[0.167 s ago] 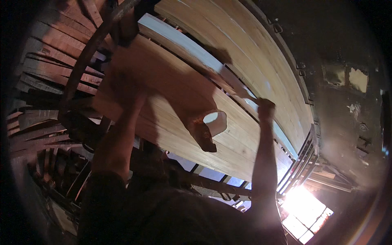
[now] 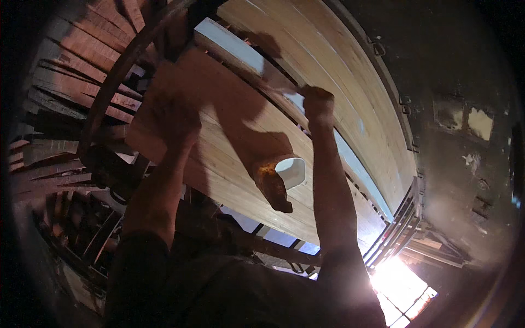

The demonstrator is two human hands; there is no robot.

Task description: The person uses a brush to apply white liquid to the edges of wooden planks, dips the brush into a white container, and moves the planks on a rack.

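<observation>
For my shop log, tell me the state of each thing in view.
Left hand: shadowed, over the near panel; grip and contact unclear.
Right hand: closed around one end of a flat tool.
flat tool: held, over the narrow board.
narrow board: upper edge whitish.
Container: open-mouthed, on the near panel.
near panel: partly shadowed.
Far panel: pale-streaked.
Window: glaring.

A single wide fisheye view looks down from the person's head, over the dark shirt (image 2: 219,290) and past both forearms (image 2: 333,191), facing the wooden panel (image 2: 232,172) across its near long edge, close but taking in both its ends.
</observation>
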